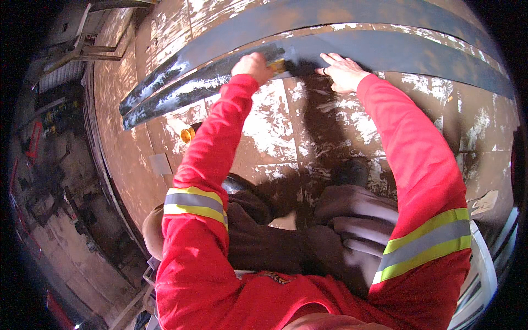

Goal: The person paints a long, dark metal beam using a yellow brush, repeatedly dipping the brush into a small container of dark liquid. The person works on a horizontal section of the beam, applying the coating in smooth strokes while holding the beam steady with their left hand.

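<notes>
Left hand (253,67) curled inward; right hand (345,73) splayed flat.

Gap between tool (277,66) and right hand (342,73)

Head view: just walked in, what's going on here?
The person's bare left hand grips a small yellow tool, its kind unclear, at the long, flat blue-grey strip nearer the body. The bare right hand is spread at that strip's near edge, apparently resting on it. Left of the tool the strip looks black and glossy; right of it, mostly matte. A second long blue-grey strip lies beyond.
</notes>
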A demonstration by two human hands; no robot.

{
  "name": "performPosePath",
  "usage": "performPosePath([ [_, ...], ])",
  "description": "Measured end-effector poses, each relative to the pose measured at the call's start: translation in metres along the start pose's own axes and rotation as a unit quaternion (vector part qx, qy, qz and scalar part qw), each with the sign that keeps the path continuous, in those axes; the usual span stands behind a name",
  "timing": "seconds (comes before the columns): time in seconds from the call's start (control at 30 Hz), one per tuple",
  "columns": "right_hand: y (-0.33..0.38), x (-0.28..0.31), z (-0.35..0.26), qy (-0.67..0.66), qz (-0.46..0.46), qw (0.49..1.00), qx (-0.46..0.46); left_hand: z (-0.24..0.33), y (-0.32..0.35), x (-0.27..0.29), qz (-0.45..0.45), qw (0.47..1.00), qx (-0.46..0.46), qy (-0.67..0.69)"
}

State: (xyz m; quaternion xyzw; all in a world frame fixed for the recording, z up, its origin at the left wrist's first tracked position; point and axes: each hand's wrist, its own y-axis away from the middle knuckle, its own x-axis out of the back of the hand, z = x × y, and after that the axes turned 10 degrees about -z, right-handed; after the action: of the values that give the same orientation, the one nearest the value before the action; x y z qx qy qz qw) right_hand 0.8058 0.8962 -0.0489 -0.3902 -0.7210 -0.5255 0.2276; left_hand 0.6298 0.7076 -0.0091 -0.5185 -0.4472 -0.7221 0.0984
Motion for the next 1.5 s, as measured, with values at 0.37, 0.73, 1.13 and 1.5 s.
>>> performPosePath([
  [0.37, 0.024, -0.023, 0.048, -0.038, 0.093, 0.995, -0.028, 0.002, -0.016, 0.036, -0.076, 0.986, 0.099, -0.108],
  [0.73, 0.023, -0.018, 0.051, -0.057, 0.058, 0.996, -0.041, 0.015, -0.005, 0.016, -0.115, 0.984, 0.054, -0.122],
  [1.13, 0.033, -0.010, 0.048, -0.044, 0.030, 0.997, -0.049, 0.031, -0.017, 0.005, -0.015, 1.000, -0.013, -0.009],
  [1.5, 0.028, -0.014, 0.050, -0.047, 0.043, 0.997, -0.035, -0.008, -0.007, 0.031, -0.067, 0.981, 0.143, -0.109],
])
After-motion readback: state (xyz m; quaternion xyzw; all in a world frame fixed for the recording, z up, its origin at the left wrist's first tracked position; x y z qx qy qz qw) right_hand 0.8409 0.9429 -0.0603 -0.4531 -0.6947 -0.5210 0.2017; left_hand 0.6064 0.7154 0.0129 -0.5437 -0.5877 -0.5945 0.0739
